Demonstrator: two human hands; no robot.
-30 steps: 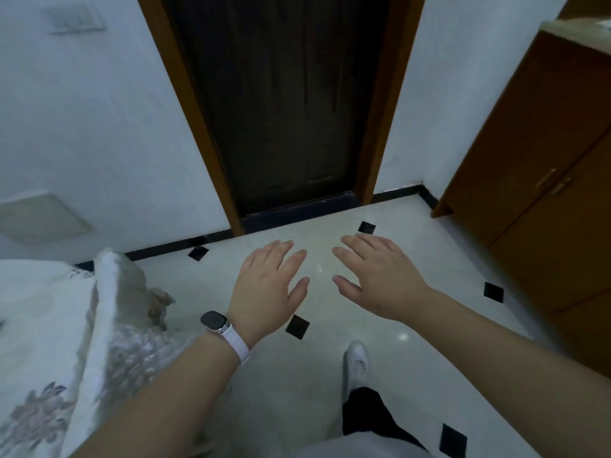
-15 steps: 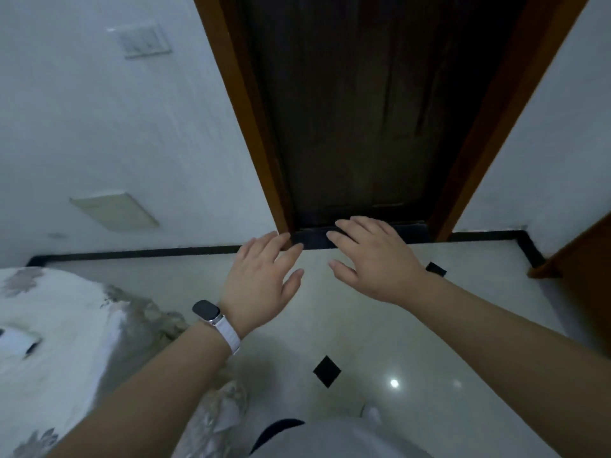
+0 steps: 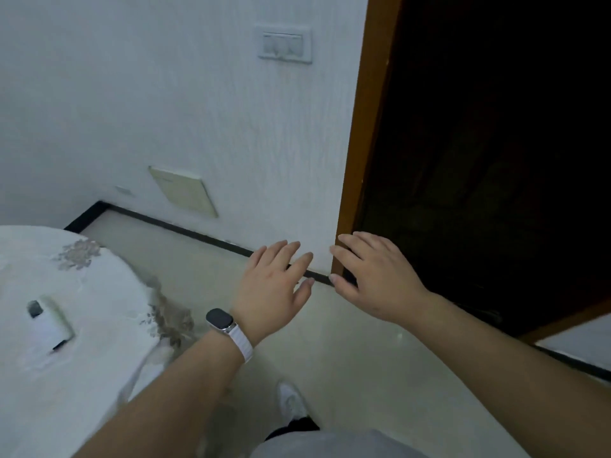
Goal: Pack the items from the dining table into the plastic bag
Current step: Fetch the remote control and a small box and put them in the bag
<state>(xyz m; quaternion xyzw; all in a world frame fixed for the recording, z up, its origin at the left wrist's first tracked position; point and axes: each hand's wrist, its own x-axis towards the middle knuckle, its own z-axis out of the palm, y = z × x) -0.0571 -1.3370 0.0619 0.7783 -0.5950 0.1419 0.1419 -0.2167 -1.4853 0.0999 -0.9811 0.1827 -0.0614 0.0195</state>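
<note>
At 6 o'clock, nearest, a white shoe (image 3: pixel 291 403) stands on the pale floor (image 3: pixel 347 352). Both bare arms reach forward, and the left wrist wears a watch (image 3: pixel 219 320) on a white band. The left hand (image 3: pixel 271 289) and right hand (image 3: pixel 380 279) hover side by side, palms down, fingers straight and spread, holding nothing. At 9 o'clock the dining table (image 3: pixel 99 285), under a flowered white cloth, bears a small blurred white item (image 3: pixel 49 323) with dark ends, well apart from either hand. Farther off, a wall switch (image 3: pixel 284 44) at 12 o'clock and a dark door (image 3: pixel 496 160) at 2 o'clock
</note>
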